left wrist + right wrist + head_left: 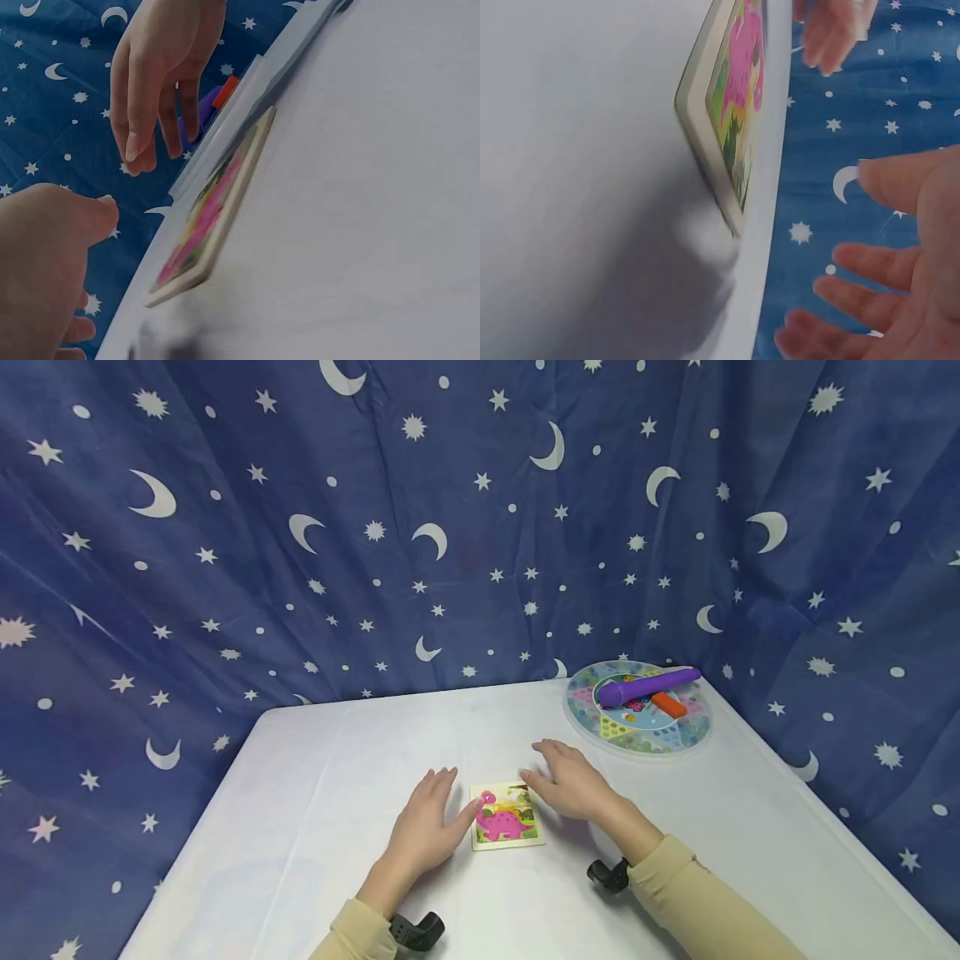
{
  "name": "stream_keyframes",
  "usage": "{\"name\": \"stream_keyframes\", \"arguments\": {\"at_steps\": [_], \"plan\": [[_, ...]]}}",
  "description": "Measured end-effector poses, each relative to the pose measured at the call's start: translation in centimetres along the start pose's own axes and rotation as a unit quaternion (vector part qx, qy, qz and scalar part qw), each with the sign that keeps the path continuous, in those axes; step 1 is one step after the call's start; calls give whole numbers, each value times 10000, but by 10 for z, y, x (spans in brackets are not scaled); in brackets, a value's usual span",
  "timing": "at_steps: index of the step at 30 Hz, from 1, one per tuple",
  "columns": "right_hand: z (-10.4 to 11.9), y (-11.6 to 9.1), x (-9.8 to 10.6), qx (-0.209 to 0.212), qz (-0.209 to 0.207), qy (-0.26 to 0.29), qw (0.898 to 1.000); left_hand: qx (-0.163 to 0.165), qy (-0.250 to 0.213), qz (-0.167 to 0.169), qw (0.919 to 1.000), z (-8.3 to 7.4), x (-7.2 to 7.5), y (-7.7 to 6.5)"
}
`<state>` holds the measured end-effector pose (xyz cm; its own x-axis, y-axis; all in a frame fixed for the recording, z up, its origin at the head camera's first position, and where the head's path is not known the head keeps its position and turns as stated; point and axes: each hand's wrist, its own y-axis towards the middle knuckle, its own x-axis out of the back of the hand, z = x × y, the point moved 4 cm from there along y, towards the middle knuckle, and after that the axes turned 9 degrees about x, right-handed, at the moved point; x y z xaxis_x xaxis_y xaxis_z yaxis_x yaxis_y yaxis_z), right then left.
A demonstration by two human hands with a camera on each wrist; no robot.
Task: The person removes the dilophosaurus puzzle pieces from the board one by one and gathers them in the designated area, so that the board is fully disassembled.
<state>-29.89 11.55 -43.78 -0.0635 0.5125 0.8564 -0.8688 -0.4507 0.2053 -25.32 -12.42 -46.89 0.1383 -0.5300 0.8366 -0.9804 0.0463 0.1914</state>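
A small square dinosaur puzzle (507,818) in a pale wooden frame lies flat on the white table, its picture showing a pink dinosaur. My left hand (426,822) hovers at its left side, fingers stretched forward and thumb reaching over the puzzle's left edge in the head view. On the other side, my right hand (573,782) is held beyond the upper right corner with its fingers relaxed and apart. Neither hand holds anything. From the left wrist, the puzzle (206,214) appears edge-on, with the right hand (161,79) above it. The right wrist view shows the puzzle's thick frame (705,127) close by.
At the table's back right corner sits a round, patterned game board (637,739). A purple microphone-shaped stick (652,686) and an orange block (669,704) rest on it. Behind the white table (360,793) hangs a blue curtain (465,527) with moons and stars.
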Motion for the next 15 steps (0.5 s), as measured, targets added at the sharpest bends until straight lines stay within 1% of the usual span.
{"name": "stream_keyframes", "arguments": {"at_steps": [4, 8, 12, 15], "plan": [[8, 9, -10, 187, 58, 233, 9995, 172, -351, -5, 9992, 6, -12, -8], [16, 21, -17, 273, 148, 297, 9991, 238, -592, 21, 9980, 10, -18, -12], [22, 28, -27, 459, 265, 174, 9984, 174, -562, 114, 9982, 11, -21, -15], [26, 29, -37, 621, 346, 67, 9974, -2, -336, 157, 9993, 10, -24, -19]]}}
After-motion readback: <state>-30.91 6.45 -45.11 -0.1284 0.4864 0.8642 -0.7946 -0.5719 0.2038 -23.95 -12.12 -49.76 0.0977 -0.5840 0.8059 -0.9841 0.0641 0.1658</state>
